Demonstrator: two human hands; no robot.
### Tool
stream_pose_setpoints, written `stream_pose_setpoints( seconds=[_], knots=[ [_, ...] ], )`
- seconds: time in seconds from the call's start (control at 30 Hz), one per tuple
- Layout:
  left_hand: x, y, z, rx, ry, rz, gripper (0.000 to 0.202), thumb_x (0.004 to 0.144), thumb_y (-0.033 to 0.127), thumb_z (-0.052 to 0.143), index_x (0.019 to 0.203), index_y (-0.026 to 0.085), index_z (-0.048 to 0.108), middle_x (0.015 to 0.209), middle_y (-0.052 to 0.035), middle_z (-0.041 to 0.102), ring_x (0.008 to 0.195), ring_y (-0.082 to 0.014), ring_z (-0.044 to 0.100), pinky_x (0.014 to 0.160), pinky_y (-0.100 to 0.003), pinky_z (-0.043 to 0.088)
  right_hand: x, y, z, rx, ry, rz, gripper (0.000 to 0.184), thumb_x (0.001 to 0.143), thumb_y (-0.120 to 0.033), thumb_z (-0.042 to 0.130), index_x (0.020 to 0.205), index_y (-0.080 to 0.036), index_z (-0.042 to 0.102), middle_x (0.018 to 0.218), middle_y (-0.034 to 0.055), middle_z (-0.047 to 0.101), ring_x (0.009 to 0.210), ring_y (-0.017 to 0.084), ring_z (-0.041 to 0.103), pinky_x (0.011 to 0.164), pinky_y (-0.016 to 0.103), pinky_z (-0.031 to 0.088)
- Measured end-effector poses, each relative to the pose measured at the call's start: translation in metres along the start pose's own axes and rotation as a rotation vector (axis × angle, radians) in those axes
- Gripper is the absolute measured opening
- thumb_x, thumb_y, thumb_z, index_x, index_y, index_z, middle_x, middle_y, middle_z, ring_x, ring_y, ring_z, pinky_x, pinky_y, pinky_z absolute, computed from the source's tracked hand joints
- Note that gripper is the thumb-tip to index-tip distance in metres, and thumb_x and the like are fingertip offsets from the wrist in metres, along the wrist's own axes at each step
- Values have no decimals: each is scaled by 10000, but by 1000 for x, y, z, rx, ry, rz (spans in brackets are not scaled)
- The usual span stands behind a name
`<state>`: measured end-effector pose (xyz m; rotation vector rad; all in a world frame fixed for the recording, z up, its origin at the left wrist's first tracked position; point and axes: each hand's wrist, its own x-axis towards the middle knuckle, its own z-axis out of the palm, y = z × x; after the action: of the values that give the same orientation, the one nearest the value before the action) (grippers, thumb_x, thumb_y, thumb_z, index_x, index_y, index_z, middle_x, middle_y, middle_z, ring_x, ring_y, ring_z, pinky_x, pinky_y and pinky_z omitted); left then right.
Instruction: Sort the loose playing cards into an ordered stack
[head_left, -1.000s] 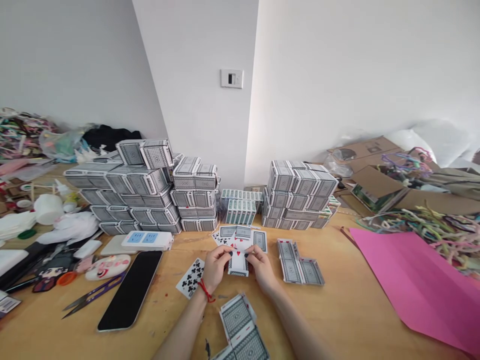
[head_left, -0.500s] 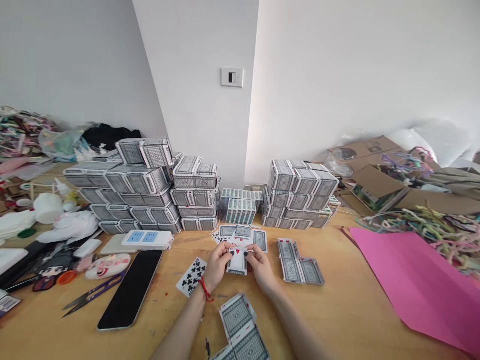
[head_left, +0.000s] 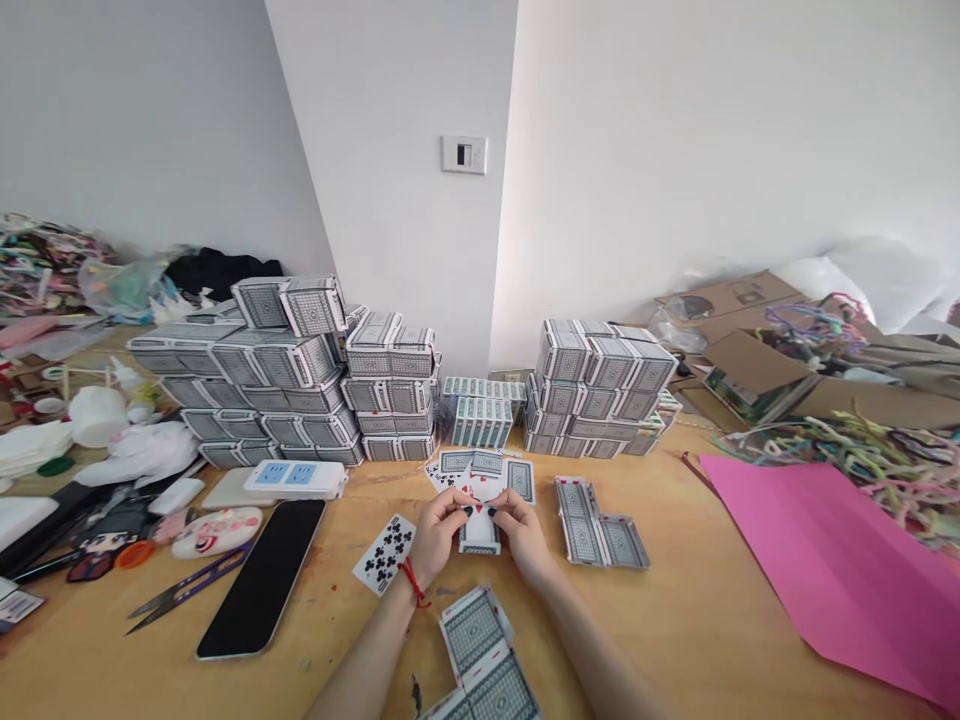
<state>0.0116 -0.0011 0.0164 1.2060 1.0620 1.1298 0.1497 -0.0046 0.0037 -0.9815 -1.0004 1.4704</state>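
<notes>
Between my two hands is a playing card [head_left: 480,535] with a red heart showing and a grey patterned edge folded along its near side. My left hand [head_left: 441,530], with a red string bracelet at the wrist, pinches its left side. The right side is pinched by my right hand [head_left: 521,532]. Loose cards [head_left: 520,481] lie just beyond my fingers, some face down. A ten of clubs [head_left: 385,553] rests face up left of my left hand. Nearer to me sits an L-shaped folded-card piece [head_left: 476,630]; a similar piece [head_left: 598,530] lies to the right.
Stacked card blocks stand in a left pile [head_left: 262,400], a middle pile [head_left: 391,390] and a right pile [head_left: 600,390]. A phone [head_left: 262,580], purple-handled snips [head_left: 191,590] and a power strip [head_left: 296,480] are on the left. Pink paper [head_left: 832,560] and a cardboard box [head_left: 825,395] occupy the right.
Both hands have shifted very slightly toward me and the right with the card, and the fingers have come a little lower over it. The surrounding things stay put.
</notes>
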Motion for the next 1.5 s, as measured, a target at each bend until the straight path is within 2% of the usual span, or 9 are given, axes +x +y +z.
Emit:
stream_pose_setpoints(
  seconds=[0.13, 0.33, 0.53, 0.97, 1.07, 1.17, 1.33, 1.5],
  knots=[
    [-2, 2, 1, 5, 4, 3, 106, 643, 194, 491, 726, 161, 548, 588, 31, 527, 512, -84, 435, 486, -183, 330, -1, -3, 1, -18, -35, -6, 136, 629, -226, 525, 754, -193, 484, 512, -72, 420, 443, 76, 348, 424, 187, 256],
    [-4, 1, 4, 66, -26, 60, 105, 674, 204, 490, 764, 171, 532, 619, 27, 510, 551, -91, 445, 516, -189, 349, -2, -6, 1, -17, 3, -22, 109, 617, -238, 543, 689, -185, 480, 551, -51, 463, 469, 83, 377, 447, 195, 286],
    [-4, -5, 3, 132, -53, 79, 109, 704, 227, 480, 781, 170, 531, 635, 22, 501, 553, -91, 436, 514, -189, 336, -3, -8, 3, -22, -43, -12, 166, 606, -279, 587, 701, -187, 486, 556, -53, 466, 469, 84, 380, 445, 191, 276],
    [-4, -4, 5, 171, -24, 135, 83, 684, 212, 504, 732, 162, 551, 621, 17, 490, 546, -101, 423, 508, -200, 325, -2, -1, 10, -30, 106, -78, 81, 602, -213, 528, 624, -190, 454, 575, -42, 463, 500, 95, 371, 469, 199, 302],
    [-4, -3, 5, 166, 21, 146, 83, 684, 207, 492, 723, 164, 550, 635, 8, 509, 567, -109, 438, 522, -204, 339, -2, 0, 7, -39, 47, -61, 88, 617, -217, 536, 687, -189, 490, 591, -38, 479, 509, 96, 383, 470, 196, 301],
    [-3, -3, 4, 152, 51, 150, 85, 680, 191, 482, 734, 166, 543, 636, 10, 515, 569, -106, 443, 524, -201, 344, -2, 0, 2, 33, -46, 16, 170, 639, -226, 519, 805, -192, 531, 625, -32, 494, 525, 101, 407, 479, 198, 311],
    [-1, -3, 4, 69, 33, 79, 108, 672, 195, 482, 771, 170, 517, 619, 28, 495, 531, -86, 429, 505, -189, 336, -2, 1, -1, 67, -40, 22, 147, 640, -243, 521, 775, -190, 542, 613, -37, 480, 547, 105, 418, 517, 204, 327],
    [0, -2, 6, -14, -23, -31, 164, 679, 214, 456, 830, 168, 501, 599, 43, 477, 491, -75, 402, 457, -176, 310, -4, -3, 4, 69, -53, 23, 180, 638, -282, 547, 793, -209, 493, 561, -59, 422, 481, 87, 365, 463, 193, 280]
  ],
)
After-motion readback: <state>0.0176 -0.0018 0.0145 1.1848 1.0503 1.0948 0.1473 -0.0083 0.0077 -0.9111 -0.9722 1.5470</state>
